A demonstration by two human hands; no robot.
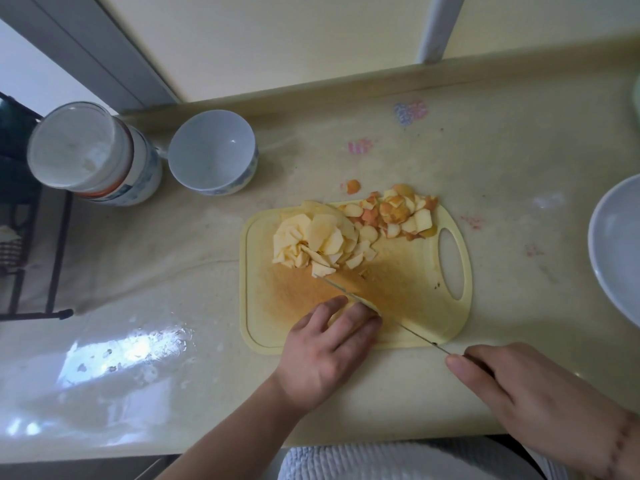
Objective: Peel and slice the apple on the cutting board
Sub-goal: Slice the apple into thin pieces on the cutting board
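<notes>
The left hand (325, 344) pins the apple piece (360, 304) with curled fingers near the cutting board's (408, 285) front edge, touching the knife (388, 315) clamped diagonally in the right hand (512, 386).

Glossy cream countertop (485, 161) meets a pale yellow wall (277, 39).

pale apple slices (313, 242) heaped on yellow cutting board (415, 306), peels (398, 211) behind
</notes>
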